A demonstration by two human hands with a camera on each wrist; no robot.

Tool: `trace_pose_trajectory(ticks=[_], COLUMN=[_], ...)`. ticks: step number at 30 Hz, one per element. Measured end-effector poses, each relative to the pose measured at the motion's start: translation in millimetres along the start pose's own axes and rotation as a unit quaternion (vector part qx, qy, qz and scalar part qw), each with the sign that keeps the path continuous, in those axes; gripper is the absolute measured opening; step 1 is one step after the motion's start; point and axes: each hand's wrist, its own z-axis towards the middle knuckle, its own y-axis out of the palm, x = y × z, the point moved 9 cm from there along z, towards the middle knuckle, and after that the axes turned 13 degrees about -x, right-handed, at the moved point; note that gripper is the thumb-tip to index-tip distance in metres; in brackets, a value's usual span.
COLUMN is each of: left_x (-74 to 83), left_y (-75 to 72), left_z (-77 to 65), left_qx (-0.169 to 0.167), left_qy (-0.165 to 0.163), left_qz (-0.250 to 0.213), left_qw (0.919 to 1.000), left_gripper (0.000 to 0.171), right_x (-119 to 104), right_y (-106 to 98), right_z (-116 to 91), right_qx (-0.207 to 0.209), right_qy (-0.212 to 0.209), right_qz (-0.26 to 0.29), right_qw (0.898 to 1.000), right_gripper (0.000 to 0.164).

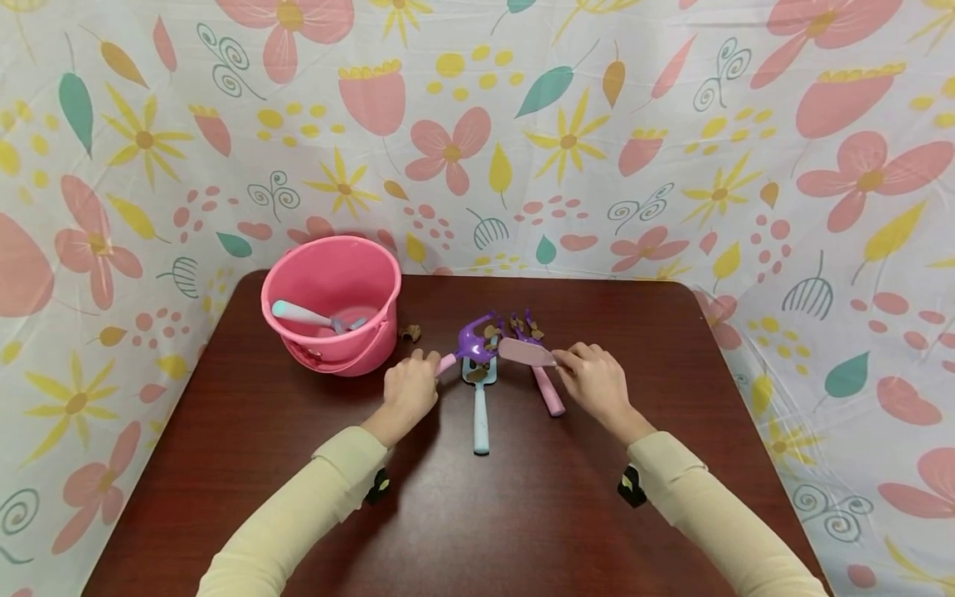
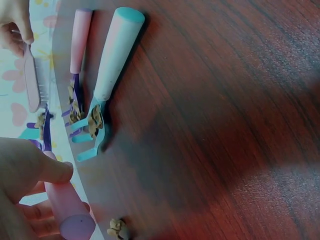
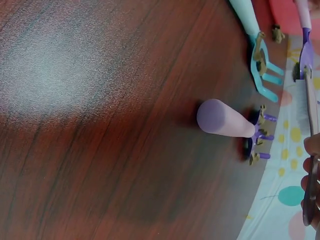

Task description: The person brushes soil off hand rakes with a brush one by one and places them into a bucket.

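Observation:
My left hand point(image 1: 410, 385) grips the pink handle of a small garden fork point(image 1: 473, 343) with a purple head. Brown clumps sit among its tines. In my right hand point(image 1: 597, 380) is a pink brush point(image 1: 525, 352), pinched by the handle, its white bristles at the raised fork's head. Below them on the table lies a light blue garden fork point(image 1: 481, 414) with brown clumps point(image 2: 95, 121) on its head. A second purple fork point(image 3: 227, 120) with a pink handle rests to its right, clumps caught in its tines too.
A pink bucket point(image 1: 388, 336) stands at the back left, with a white and turquoise-handled tool point(image 1: 302, 315) inside. One loose brown clump point(image 1: 411, 332) lies beside it on the dark wooden table point(image 1: 522, 514). A flowered cloth point(image 1: 462, 224) hangs behind the table.

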Motion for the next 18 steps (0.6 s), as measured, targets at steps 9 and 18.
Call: trace_pose_trajectory(ticks=[9,18], left_x=[-1.2,1.6], left_y=[-0.4,0.1], left_z=[-0.7,-1.9], left_qx=[0.002,-0.012], left_qy=[0.000,0.000], left_qz=[-0.002,-0.010], left_qw=[1.0000,0.9999], left_gripper=[0.024,0.025], right_x=[4.9,-1.7], right_y=[-3.8,-5.6], right_z=[-2.0,4.5], right_qx=[-0.003,0.016], right_qy=[0.015,0.021], right_qz=[0.004,0.033], right_qw=[1.000,0.999], right_gripper=[0.023,0.023])
